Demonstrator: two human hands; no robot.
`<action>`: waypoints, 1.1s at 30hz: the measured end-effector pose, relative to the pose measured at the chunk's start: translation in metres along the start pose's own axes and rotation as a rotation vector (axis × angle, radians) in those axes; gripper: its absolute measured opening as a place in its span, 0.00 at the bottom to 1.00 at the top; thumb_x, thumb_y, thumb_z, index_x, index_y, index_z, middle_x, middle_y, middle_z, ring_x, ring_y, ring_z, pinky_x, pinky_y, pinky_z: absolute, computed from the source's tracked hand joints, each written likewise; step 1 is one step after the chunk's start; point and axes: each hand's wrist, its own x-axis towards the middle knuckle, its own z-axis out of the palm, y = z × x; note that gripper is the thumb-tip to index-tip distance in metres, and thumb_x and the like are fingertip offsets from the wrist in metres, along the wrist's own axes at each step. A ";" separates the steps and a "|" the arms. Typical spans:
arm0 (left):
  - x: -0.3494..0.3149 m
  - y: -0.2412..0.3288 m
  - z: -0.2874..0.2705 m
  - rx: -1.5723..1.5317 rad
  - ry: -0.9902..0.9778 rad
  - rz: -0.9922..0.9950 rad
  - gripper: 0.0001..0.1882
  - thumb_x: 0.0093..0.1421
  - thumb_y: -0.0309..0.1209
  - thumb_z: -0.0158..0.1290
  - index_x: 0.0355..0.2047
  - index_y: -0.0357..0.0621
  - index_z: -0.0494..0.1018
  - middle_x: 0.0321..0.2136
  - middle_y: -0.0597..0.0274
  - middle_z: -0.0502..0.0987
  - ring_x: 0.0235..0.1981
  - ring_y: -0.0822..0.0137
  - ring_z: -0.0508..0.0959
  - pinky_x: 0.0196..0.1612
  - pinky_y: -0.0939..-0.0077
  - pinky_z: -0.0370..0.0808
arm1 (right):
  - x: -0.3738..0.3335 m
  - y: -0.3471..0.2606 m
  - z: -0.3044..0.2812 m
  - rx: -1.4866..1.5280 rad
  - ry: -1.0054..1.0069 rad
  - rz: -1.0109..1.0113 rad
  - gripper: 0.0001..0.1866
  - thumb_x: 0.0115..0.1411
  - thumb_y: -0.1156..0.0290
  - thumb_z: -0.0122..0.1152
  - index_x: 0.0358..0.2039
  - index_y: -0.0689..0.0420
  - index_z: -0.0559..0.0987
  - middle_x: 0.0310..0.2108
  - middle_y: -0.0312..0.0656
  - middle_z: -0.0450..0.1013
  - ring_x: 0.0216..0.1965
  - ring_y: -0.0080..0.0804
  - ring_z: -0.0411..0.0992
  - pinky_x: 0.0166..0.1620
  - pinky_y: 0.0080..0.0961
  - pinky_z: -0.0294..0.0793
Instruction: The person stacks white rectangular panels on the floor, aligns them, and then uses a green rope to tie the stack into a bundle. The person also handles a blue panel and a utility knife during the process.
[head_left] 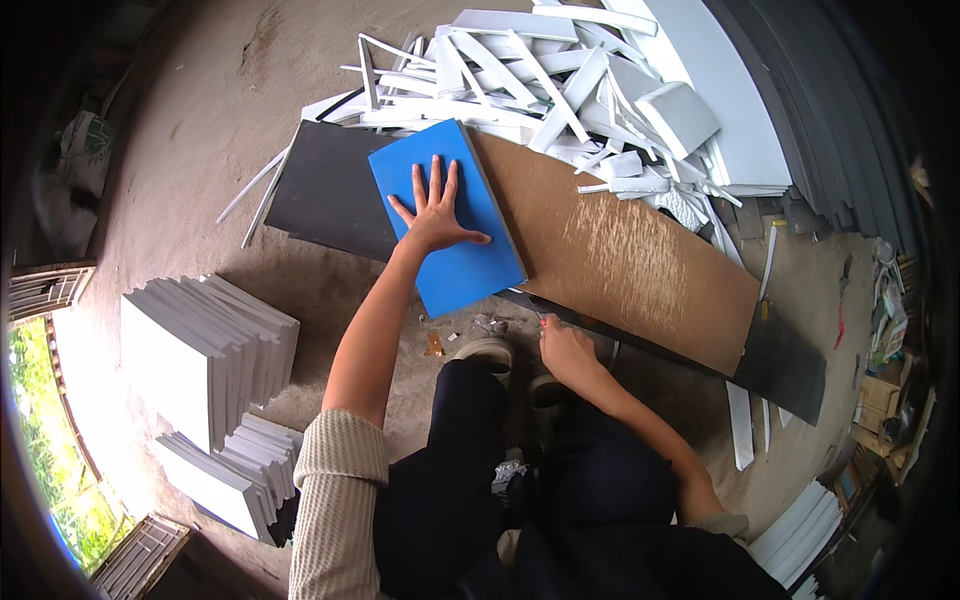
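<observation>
My left hand [436, 222] lies flat with spread fingers on a blue rectangular board [470, 270]. Under this board is a long brown wooden board [640, 270] with a pale scuffed patch, and a dark sheet [335, 190] shows at its left. Just below the blue board's lower right corner, my right hand [570, 355] is closed around a thin tool [544, 321]. Only a little red of the tool shows by the fingers; most of it is hidden in the hand, so its kind is unclear.
Beyond the boards is a heap of white foam-like offcuts [500, 75], beside large white sheets [735, 100] and dark sheets [830, 120]. White slabs stand in a stack [190, 350] at the left. More white sheets [800, 535] lie at the lower right.
</observation>
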 end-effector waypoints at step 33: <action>-0.025 -0.030 -0.039 -0.352 0.610 -0.336 0.38 0.46 0.40 0.56 0.54 0.47 0.50 0.55 0.53 0.49 0.59 0.51 0.43 0.54 0.38 0.40 | 0.098 -0.021 -0.090 0.600 0.606 -0.194 0.13 0.45 0.78 0.57 0.32 0.61 0.66 0.26 0.43 0.71 0.28 0.32 0.72 0.33 0.27 0.70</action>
